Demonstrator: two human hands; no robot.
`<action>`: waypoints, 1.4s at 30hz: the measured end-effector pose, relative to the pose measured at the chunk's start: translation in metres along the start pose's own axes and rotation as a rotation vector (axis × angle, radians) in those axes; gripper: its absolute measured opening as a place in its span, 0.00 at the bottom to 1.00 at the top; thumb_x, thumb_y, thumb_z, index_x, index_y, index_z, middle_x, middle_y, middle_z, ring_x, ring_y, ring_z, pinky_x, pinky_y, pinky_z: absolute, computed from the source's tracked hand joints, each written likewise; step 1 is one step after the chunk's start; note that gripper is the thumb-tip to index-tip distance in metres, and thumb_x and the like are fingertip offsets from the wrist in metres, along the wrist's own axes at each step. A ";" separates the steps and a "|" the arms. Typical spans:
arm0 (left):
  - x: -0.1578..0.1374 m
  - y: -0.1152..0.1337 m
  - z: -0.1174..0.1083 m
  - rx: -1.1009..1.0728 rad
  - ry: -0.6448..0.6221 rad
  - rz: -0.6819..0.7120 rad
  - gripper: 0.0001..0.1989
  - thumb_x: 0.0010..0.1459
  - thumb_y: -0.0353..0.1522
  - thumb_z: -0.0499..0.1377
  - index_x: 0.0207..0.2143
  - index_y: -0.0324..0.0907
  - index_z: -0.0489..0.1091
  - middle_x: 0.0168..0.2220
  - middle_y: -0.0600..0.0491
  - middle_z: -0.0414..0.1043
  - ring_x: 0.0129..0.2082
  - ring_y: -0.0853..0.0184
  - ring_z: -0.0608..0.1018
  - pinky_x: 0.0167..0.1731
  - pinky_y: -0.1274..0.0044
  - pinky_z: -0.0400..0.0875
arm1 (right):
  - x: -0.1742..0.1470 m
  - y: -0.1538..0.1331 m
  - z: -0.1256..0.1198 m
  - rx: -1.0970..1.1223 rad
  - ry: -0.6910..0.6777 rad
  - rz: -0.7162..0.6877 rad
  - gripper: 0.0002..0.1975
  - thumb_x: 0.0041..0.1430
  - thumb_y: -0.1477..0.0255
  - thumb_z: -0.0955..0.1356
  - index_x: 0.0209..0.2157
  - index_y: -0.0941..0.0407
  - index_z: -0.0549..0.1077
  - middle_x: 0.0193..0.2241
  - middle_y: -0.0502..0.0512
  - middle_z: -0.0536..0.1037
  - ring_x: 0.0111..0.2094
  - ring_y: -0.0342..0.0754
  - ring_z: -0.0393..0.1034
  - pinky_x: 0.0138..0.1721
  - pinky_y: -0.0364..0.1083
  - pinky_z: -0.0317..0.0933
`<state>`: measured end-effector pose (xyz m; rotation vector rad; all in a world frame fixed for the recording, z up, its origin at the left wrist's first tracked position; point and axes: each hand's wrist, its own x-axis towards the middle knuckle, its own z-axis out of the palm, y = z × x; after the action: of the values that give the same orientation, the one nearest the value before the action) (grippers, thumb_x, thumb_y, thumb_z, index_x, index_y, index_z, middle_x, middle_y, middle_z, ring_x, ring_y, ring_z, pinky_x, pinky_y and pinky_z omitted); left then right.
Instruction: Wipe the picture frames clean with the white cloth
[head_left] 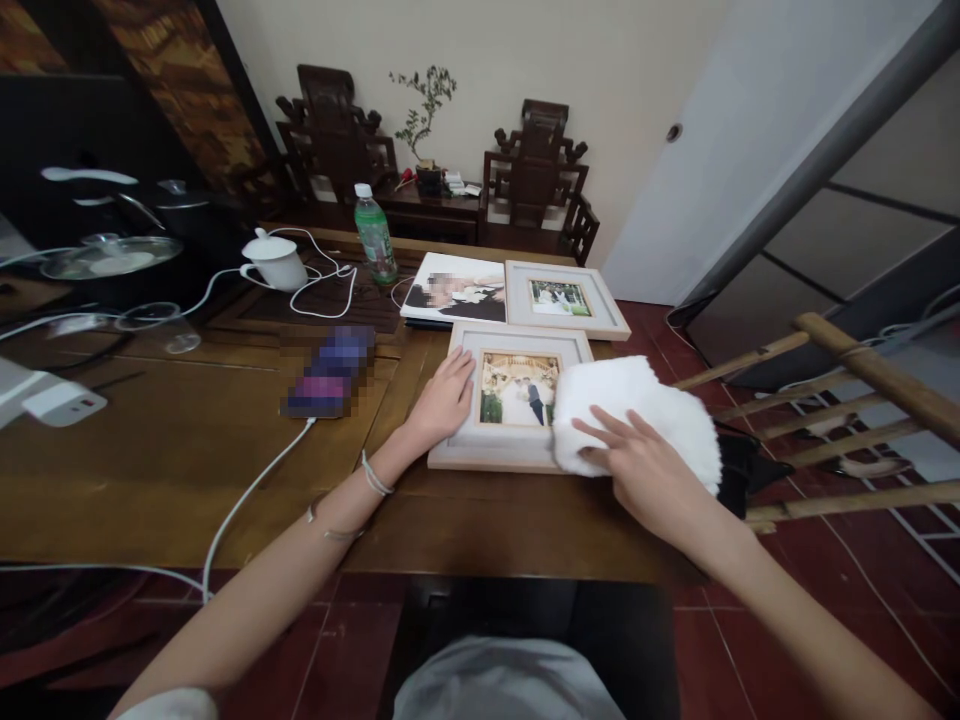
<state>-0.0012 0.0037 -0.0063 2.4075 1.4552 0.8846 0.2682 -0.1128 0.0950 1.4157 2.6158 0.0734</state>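
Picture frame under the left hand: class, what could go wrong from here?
1. A hard push of the right hand on the white cloth might shove this picture frame into the rear frame, which lies near the right edge of the table.
2. The left hand has bare fingers on the picture frame's left side; these might leave marks.
3. The charging cable runs near the left arm; a sweep might drag the phone.

The left hand (444, 398) and right hand (646, 472) are bare, as are both slender forearms. A thin, pale silvery bracelet (375, 476) rings the left wrist; farther up sits a silvery bangle (343, 535), seen in two pieces. A whitish sleeve (171, 706) edges the left arm, and soft, creased light-grey clothing (504, 682) rounds out below.
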 end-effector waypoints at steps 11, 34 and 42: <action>0.000 0.005 0.000 0.023 0.011 -0.013 0.22 0.63 0.29 0.45 0.57 0.34 0.65 0.62 0.41 0.62 0.66 0.57 0.57 0.62 0.61 0.58 | 0.038 -0.039 0.002 0.092 0.066 -0.140 0.27 0.47 0.87 0.61 0.49 0.59 0.75 0.60 0.63 0.66 0.64 0.61 0.52 0.61 0.63 0.51; 0.000 -0.001 -0.003 0.020 -0.001 0.038 0.22 0.64 0.30 0.46 0.57 0.34 0.64 0.61 0.42 0.63 0.66 0.57 0.57 0.64 0.61 0.54 | 0.032 0.047 0.015 -0.007 0.138 0.052 0.29 0.43 0.90 0.60 0.44 0.57 0.78 0.60 0.58 0.67 0.64 0.61 0.53 0.59 0.67 0.54; -0.001 0.001 -0.004 0.017 0.000 0.011 0.22 0.64 0.30 0.46 0.56 0.30 0.65 0.61 0.38 0.62 0.66 0.56 0.58 0.64 0.61 0.55 | 0.077 0.080 0.024 0.004 0.201 0.060 0.31 0.42 0.90 0.59 0.45 0.55 0.77 0.61 0.56 0.65 0.65 0.60 0.51 0.59 0.68 0.53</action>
<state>-0.0031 0.0020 -0.0035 2.4297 1.4569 0.8783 0.2971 -0.0054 0.0713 1.5640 2.7309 0.2289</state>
